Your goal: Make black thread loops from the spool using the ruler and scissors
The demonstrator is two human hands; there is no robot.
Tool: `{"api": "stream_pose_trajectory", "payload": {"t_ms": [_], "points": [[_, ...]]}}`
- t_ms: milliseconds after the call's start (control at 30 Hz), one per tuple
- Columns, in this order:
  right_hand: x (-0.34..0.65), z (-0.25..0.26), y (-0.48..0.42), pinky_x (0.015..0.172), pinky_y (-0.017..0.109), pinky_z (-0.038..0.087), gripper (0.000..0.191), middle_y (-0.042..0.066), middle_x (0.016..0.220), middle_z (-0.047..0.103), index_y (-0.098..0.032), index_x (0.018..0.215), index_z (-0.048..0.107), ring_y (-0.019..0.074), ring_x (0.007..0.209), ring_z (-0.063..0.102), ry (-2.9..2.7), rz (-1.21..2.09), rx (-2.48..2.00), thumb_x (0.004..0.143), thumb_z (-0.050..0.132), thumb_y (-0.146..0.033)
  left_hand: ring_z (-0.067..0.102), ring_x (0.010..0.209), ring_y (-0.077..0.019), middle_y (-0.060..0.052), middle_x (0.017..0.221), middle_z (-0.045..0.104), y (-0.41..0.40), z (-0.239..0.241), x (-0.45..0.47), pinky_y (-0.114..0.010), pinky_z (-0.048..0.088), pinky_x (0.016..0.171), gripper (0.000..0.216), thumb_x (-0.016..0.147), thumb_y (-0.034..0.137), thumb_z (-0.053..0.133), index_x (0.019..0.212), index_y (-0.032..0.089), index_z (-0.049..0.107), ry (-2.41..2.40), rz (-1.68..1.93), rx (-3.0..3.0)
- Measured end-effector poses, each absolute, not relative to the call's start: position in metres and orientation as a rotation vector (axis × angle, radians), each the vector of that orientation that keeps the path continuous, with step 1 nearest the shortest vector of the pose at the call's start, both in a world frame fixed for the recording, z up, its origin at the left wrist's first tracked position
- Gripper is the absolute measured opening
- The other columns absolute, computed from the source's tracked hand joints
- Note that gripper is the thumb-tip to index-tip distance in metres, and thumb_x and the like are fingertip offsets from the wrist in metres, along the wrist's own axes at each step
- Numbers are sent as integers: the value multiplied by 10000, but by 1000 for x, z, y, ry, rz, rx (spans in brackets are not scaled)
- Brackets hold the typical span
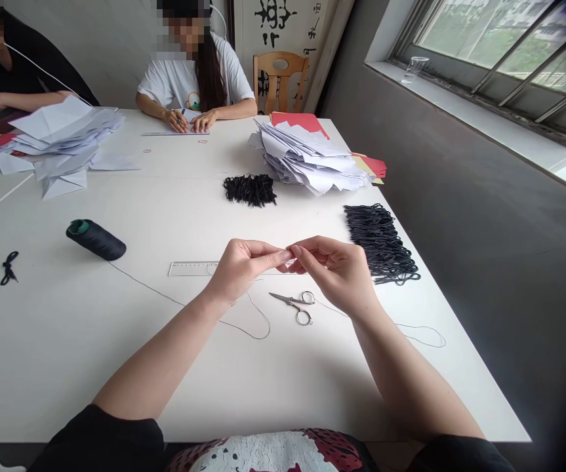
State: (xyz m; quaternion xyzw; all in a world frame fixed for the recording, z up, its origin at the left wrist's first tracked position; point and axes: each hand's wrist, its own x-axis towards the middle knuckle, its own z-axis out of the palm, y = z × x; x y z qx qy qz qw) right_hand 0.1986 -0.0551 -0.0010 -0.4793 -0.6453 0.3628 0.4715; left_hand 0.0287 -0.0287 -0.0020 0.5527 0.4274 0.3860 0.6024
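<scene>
My left hand [248,262] and my right hand [336,265] meet above the table, thumbs and fingertips pinched together. Dark thread [269,328] rises in a loop toward my left hand, and more of it trails out on the right; the bit between the fingertips is too small to see clearly. A spool of black thread [96,240] lies on its side to the left, its strand passing under my left forearm. Below my hands are small silver scissors [292,300], partly spread. Behind them lies a clear ruler [189,268], partly covered by my hands.
Black looped cords lie in a long bundle [378,242] at right and a smaller bundle [250,189] farther back. One knotted cord [10,267] is at far left. Paper stacks [307,157] [66,141] stand toward the back. Two people sit across the table [115,367]; one writes.
</scene>
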Motion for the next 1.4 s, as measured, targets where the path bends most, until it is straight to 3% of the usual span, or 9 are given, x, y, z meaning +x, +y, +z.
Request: {"api": "stream_pose_trajectory", "payload": {"t_ms": [433,633,1400], "points": [[199,-1,-55,537,199,547,190,32,680,686,-130,822,677,116,598,672,-1580,910,-1165,894,616,-295,508,598,-94,-22,697,682,-29,-2,30,-238,392,565,150,775,321,734,708,188,752,937,876,1252],[200,0,-53,522,211,553,275,52,723,696,-123,855,696,123,601,671,-1560,993,-1108,907,602,-376,475,566,-81,-12,682,665,-30,-2,29,-237,374,548,158,768,316,733,680,185,731,956,898,1236],[199,0,-53,562,239,583,205,52,712,702,-127,826,676,156,619,701,-1550,1001,-1245,861,630,-324,491,576,-86,-7,672,669,-27,-5,29,-243,383,573,147,762,325,738,691,197,744,971,878,1231]]}}
